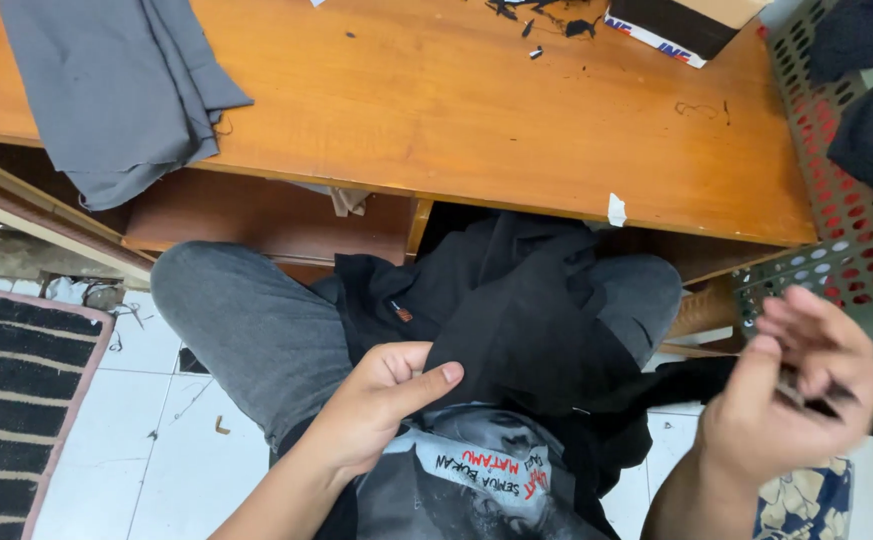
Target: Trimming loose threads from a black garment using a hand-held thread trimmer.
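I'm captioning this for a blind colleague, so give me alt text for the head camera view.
Seen from above, a seated person's left hand pinches black fabric draped over their lap, while the right hand grips another part of it; what else its blurred fingers hold is unclear. Ahead stands a wooden table with grey cloth, beside a perforated basket.

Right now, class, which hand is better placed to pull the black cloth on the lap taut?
Probably the left hand: it already pinches the black cloth. The right hand is off to the side.
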